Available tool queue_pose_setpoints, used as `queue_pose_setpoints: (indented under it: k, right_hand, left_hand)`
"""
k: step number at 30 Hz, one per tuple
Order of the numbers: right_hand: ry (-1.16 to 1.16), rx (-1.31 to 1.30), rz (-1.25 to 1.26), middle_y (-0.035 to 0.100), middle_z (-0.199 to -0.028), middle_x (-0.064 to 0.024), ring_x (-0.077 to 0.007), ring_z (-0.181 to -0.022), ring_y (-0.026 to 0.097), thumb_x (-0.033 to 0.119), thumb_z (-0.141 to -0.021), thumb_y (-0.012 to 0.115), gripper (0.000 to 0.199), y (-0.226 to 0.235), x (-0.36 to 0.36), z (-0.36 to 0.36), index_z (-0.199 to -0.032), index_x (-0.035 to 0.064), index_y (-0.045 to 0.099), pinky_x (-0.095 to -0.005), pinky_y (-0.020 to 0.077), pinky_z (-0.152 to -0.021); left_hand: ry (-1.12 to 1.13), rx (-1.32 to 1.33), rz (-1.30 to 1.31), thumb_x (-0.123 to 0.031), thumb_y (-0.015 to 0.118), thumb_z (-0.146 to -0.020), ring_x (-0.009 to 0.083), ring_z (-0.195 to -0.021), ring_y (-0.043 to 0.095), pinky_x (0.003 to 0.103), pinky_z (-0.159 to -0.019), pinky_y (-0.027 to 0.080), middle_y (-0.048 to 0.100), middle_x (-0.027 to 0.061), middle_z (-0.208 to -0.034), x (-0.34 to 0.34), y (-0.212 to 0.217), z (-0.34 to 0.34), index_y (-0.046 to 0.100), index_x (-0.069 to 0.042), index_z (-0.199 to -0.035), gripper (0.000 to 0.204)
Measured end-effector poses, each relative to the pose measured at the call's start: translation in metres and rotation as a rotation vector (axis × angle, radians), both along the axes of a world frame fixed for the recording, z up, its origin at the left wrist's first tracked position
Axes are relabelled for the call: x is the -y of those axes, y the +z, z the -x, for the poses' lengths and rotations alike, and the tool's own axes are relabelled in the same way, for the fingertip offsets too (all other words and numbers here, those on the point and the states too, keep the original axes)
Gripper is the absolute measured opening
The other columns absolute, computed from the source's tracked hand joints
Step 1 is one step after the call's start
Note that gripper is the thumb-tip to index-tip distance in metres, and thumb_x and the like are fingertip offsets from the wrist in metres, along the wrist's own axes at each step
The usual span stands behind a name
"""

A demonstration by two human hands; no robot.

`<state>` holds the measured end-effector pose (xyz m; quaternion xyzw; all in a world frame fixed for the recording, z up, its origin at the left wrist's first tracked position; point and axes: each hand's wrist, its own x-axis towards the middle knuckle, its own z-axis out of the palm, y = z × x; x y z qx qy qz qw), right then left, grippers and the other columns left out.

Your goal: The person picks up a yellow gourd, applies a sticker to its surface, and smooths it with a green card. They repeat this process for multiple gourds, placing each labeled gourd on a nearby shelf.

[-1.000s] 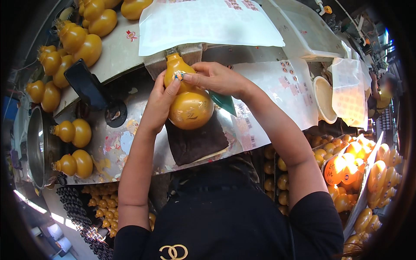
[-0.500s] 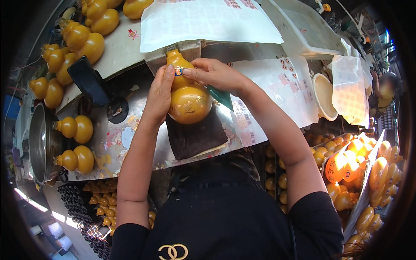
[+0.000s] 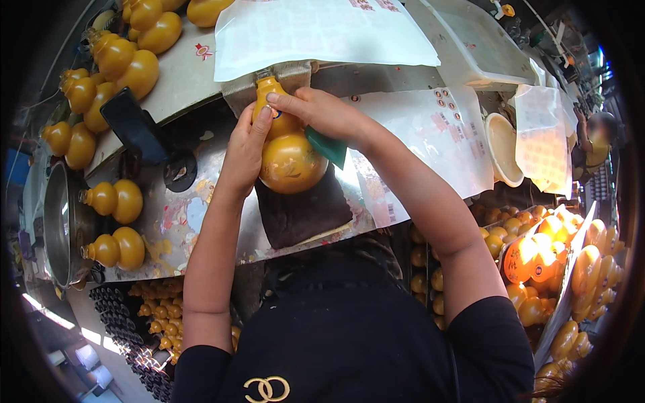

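Note:
An orange gourd-shaped bottle (image 3: 290,160) lies on a dark cloth (image 3: 302,211) at the middle of the workbench, its neck pointing away from me. My left hand (image 3: 243,151) grips its left side, thumb up on the narrow upper bulb. My right hand (image 3: 322,114) is closed over the upper bulb from the right, with a fingertip pressing a small round sticker onto it. A green scraper (image 3: 328,146) sticks out beneath my right palm.
Two gourd bottles (image 3: 114,225) lie at the left by a metal bowl (image 3: 55,225); more are heaped at the far left (image 3: 121,54). Sticker sheets (image 3: 322,30) lie beyond, and by a white cup (image 3: 504,148). Crates of bottles (image 3: 557,255) stand on the right.
My hands have hardly moved. The right fingertip has slid onto the small sticker on the upper bulb, and the left thumb has come up beside it.

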<state>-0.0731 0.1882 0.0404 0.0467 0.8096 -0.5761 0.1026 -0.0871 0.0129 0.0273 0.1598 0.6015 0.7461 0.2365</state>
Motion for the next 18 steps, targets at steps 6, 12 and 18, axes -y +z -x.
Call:
queue_pose_setpoints:
  k: [6,12,18]
  right_hand:
    - [0.013,0.042,0.017,0.052,-0.078,-0.0028,-0.0108,-0.071,0.049,0.063,-0.088,0.051,0.062,0.013,-0.003,-0.006,-0.089,0.0005,0.057,-0.0234,0.0423,-0.064]
    - [0.016,-0.04,0.129,0.051,-0.079,-0.002,-0.01,-0.072,0.047,0.062,-0.091,0.047,0.06,0.009,-0.002,-0.009,-0.088,0.0025,0.055,-0.0241,0.0414,-0.064]
    - [0.065,-0.103,-0.106,0.05,-0.08,-0.0013,-0.0085,-0.073,0.046,0.057,-0.093,0.049,0.055,-0.001,-0.005,-0.008,-0.092,0.0017,0.054,-0.0231,0.0411,-0.065]
  left_hand:
    - [0.035,0.008,-0.062,-0.037,0.042,-0.102,0.0126,-0.106,0.054,0.027,-0.093,0.043,0.056,0.0065,-0.117,-0.002,-0.004,-0.004,0.043,-0.001,-0.131,0.047]
    - [0.021,0.139,-0.084,-0.041,0.042,-0.101,0.0121,-0.103,0.054,0.026,-0.09,0.044,0.057,0.0068,-0.112,-0.007,0.006,0.01,0.048,-0.001,-0.123,0.046]
    - [0.112,-0.01,0.056,-0.041,0.043,-0.1,0.0098,-0.09,0.054,0.024,-0.081,0.045,0.056,0.005,-0.099,-0.012,0.002,0.008,0.052,-0.003,-0.111,0.041]
